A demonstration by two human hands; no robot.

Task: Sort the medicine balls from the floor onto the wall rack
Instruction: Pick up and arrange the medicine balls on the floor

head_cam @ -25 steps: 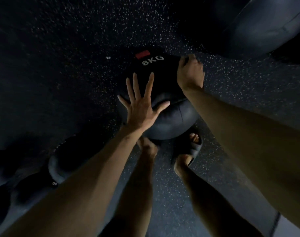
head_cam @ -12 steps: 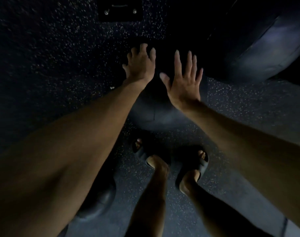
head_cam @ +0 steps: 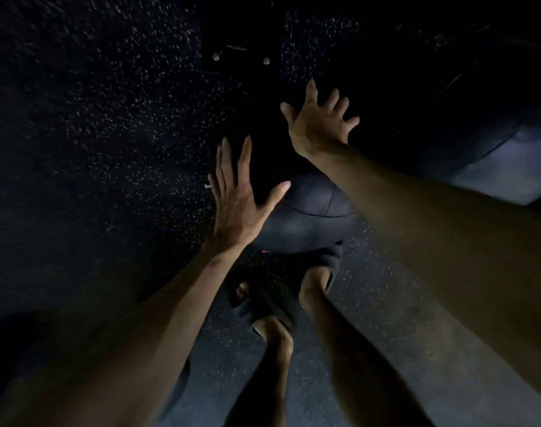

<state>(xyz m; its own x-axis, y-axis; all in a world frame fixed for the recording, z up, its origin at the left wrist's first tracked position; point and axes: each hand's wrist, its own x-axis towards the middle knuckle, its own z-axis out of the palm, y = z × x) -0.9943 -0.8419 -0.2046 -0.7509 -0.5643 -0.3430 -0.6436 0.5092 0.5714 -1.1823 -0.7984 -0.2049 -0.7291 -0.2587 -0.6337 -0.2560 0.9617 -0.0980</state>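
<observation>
A black medicine ball (head_cam: 306, 220) sits on the speckled floor just ahead of my feet. My left hand (head_cam: 238, 198) lies against its left side with straight, spread fingers. My right hand (head_cam: 320, 121) reaches over the ball's far top, fingers splayed; the dark hides whether it touches the ball. Neither hand grips anything. The ball's upper part is lost in shadow.
A much larger dark ball (head_cam: 485, 149) fills the upper right. Another dark ball (head_cam: 176, 392) lies at the lower left under my left forearm. A dark plate with two bolts (head_cam: 241, 57) sits on the floor ahead. My feet in dark sandals (head_cam: 281, 291) stand behind the ball.
My left hand has come back from the ball's far top to its left side. My right hand has moved forward over the far top. The ball's 8KG label has turned out of sight.
</observation>
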